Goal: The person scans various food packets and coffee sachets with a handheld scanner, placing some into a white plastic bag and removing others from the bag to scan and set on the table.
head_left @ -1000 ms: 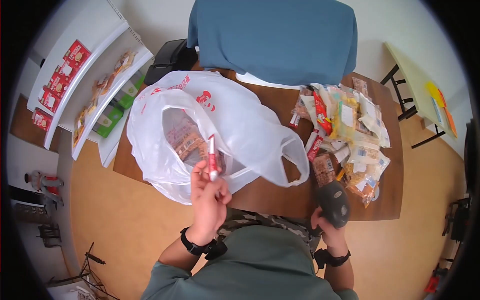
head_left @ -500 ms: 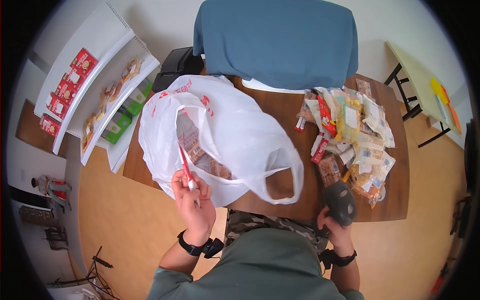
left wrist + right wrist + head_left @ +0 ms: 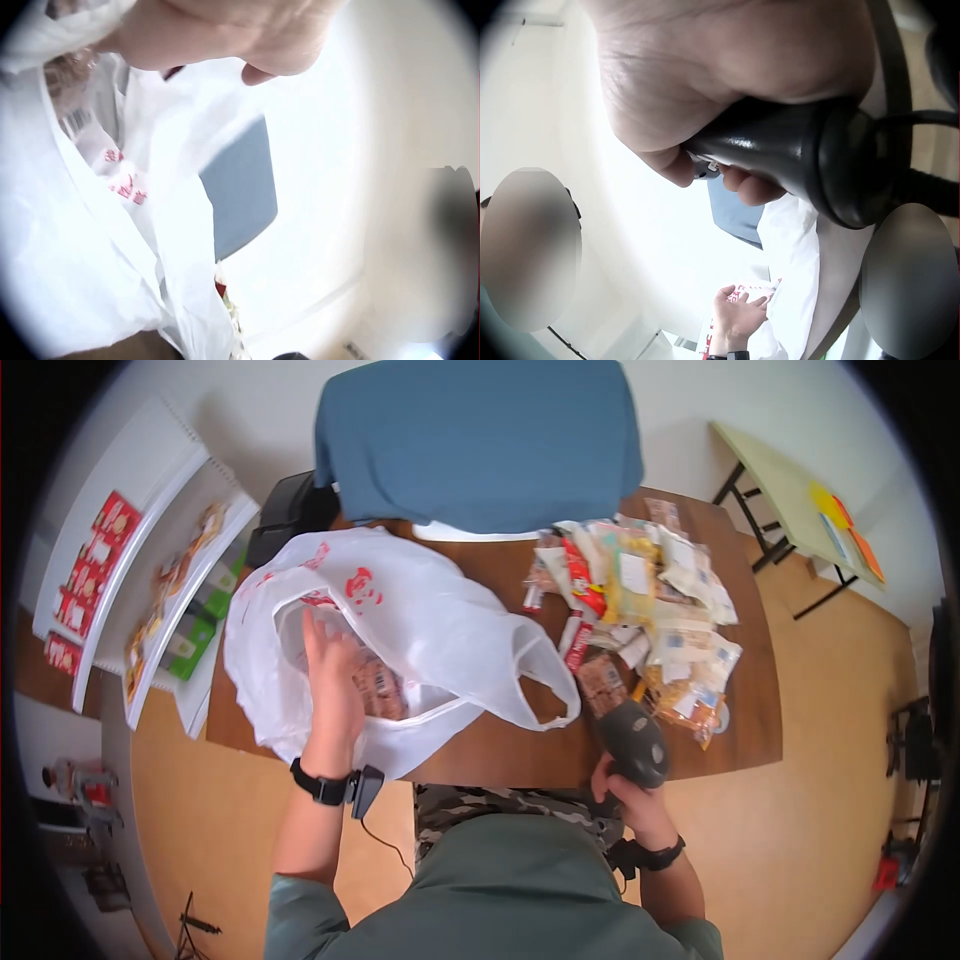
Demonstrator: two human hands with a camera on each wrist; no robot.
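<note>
Around my brown counter (image 3: 480, 758) I see pale walls (image 3: 690, 390) and a tan floor (image 3: 200, 820). White shelving (image 3: 205, 460) stands beyond its left edge, a pale green table (image 3: 790, 490) beyond its right.

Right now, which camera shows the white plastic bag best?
The head view: the white plastic bag appears nearly whole, mouth included. The left wrist view shows close folds and red print; the right wrist view, a distant part.

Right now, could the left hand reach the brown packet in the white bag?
Probably yes: the left hand is in the open white bag, beside the brown packet, with nothing visible between them.
</note>
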